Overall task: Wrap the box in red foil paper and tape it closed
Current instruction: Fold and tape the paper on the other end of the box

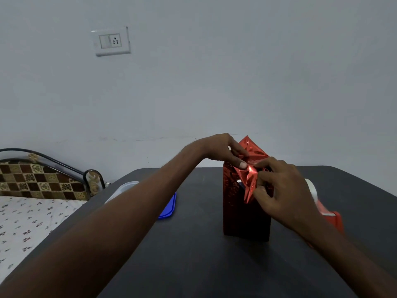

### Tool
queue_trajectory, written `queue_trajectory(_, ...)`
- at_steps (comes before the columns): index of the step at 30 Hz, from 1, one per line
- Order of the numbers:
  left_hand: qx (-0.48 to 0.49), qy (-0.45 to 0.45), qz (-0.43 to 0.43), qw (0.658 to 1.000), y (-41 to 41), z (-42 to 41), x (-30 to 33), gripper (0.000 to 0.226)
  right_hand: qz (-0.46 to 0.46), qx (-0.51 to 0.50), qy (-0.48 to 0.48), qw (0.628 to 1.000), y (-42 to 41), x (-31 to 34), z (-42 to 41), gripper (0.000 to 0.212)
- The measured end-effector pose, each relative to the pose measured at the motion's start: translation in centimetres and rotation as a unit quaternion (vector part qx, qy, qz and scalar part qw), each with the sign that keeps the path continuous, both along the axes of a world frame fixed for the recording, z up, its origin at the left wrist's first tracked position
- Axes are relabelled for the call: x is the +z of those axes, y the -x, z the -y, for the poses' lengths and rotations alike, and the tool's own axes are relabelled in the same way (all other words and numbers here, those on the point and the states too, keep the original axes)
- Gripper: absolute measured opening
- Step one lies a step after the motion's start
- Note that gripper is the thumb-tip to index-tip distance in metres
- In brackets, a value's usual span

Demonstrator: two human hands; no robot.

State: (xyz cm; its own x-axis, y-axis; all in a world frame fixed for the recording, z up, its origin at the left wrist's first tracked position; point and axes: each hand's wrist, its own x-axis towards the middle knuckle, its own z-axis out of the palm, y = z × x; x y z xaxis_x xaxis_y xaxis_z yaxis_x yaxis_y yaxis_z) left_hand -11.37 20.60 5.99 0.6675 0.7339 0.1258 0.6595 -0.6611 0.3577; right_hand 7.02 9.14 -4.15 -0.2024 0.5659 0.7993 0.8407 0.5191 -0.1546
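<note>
Currently the foil-wrapped box [245, 214] stands upright mid-table [193, 254]. Left hand [225, 152] and right hand [279, 186] both pinch loose red foil paper [249, 177] at its top.

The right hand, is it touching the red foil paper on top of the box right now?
Touching. The head view shows the right hand with its fingers curled onto the folded flap of red foil paper, pinching it at the top of the box.

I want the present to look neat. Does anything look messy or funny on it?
Yes, the top. The red foil there is crumpled and bunched, with one pointed flap sticking up behind the left hand, while the right hand pinches the folds. The sides of the box look smooth. No tape shows on it yet.
</note>
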Motion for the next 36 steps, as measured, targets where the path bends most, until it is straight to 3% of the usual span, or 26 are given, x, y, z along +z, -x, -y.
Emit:
queue_trajectory(9,0.014,0.015,0.007,1.0,0.0,0.1,-0.2,0.048,-0.02,0.018,0.0,1.0,0.0,-0.1,0.0,0.026)
queue_trajectory(12,0.015,0.022,0.034,0.999,0.1,0.0,-0.5,0.049,-0.073,0.07,0.006,0.995,-0.2,0.8,0.1,0.022)
queue_trajectory(16,0.005,0.027,0.046,0.999,-0.1,0.1,-1.0,0.055,-0.194,0.162,0.085,0.964,-1.2,2.5,-0.5,0.023)
queue_trajectory(21,0.011,0.024,0.041,0.999,-0.5,0.0,-1.1,0.066,-0.21,0.135,0.087,0.964,-1.9,3.6,-0.8,0.022)
queue_trajectory(25,0.006,0.022,0.037,0.999,-0.5,-0.1,-1.2,0.073,-0.128,0.051,0.069,0.988,-2.6,3.6,-2.9,0.033)
queue_trajectory(30,0.024,0.02,0.047,0.998,-0.3,0.4,-1.3,0.093,-0.037,0.038,0.117,0.992,-2.6,3.4,-4.9,0.055)
queue_trajectory(36,0.034,0.014,0.046,0.998,-0.1,0.2,-1.7,0.109,-0.01,0.032,0.125,0.992,-2.1,3.6,-4.9,0.053)
